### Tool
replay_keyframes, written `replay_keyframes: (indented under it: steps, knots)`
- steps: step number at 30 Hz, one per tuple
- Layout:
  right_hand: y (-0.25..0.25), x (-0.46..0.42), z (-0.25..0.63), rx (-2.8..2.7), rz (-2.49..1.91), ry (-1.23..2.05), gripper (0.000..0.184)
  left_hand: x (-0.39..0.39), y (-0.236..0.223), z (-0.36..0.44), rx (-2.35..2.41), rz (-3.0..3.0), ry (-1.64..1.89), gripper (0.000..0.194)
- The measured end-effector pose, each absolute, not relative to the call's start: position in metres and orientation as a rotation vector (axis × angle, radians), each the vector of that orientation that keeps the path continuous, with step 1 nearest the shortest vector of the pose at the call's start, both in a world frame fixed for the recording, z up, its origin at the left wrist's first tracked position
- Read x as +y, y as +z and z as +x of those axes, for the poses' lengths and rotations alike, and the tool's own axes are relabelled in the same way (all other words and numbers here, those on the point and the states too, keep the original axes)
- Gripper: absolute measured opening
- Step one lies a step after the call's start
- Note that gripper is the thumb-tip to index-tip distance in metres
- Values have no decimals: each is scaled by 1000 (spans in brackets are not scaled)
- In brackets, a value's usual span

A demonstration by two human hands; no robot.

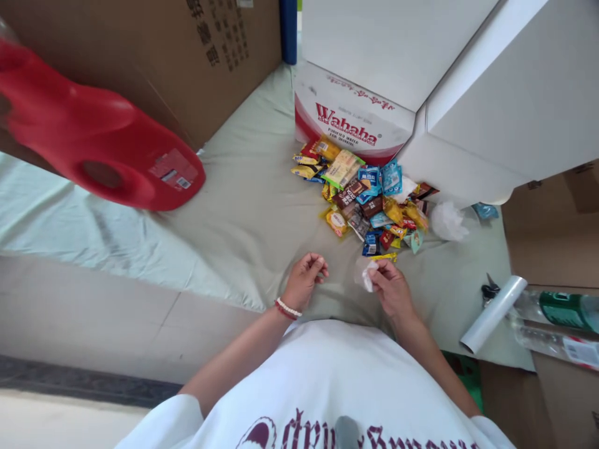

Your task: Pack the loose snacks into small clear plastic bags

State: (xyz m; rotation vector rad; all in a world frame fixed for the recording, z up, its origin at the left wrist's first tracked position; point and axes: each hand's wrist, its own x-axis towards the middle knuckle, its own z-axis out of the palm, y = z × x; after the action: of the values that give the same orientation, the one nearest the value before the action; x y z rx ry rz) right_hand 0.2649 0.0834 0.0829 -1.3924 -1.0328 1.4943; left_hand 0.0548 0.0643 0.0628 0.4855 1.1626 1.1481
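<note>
My right hand [392, 284] pinches a small, crumpled clear plastic bag [366, 274] just in front of a heap of snacks. My left hand [306, 277], with a white and red bracelet at its wrist, is closed with curled fingers; nothing shows in it. The heap of small wrapped snacks [369, 193] lies beyond both hands, in yellow, blue, brown and red packets. Nearest to my right hand are a dark blue packet [371, 243] and a thin yellow packet [384, 257]. Crumpled clear plastic [450, 221] rests at the heap's right side.
A white and red water carton [353, 118] stands behind the heap. On the left are a big red jug [107, 137] and a brown cardboard box [154, 56]. At the right lie a plastic film roll [493, 315], dark-handled scissors [489, 289] and clear bottles [564, 308]. Pale green cloth [248, 206] covers the surface.
</note>
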Motion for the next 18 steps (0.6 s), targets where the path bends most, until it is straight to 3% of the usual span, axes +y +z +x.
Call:
replay_keyframes:
  steps: [4,7,13,18]
  knots:
    - [90,80,255,-1606,-1323,1260,17,59,68,68,945,565,999,47]
    - [94,79,246,-1838,-1239,1154,13,61,65,75,990,573,1105,42]
    - [86,83,237,-1291,-1425,1586,39,58,59,66,1160,911,1209,20]
    - [80,94,235,-1137,-1392,1656,41,56,54,59,1121,731,1273,21]
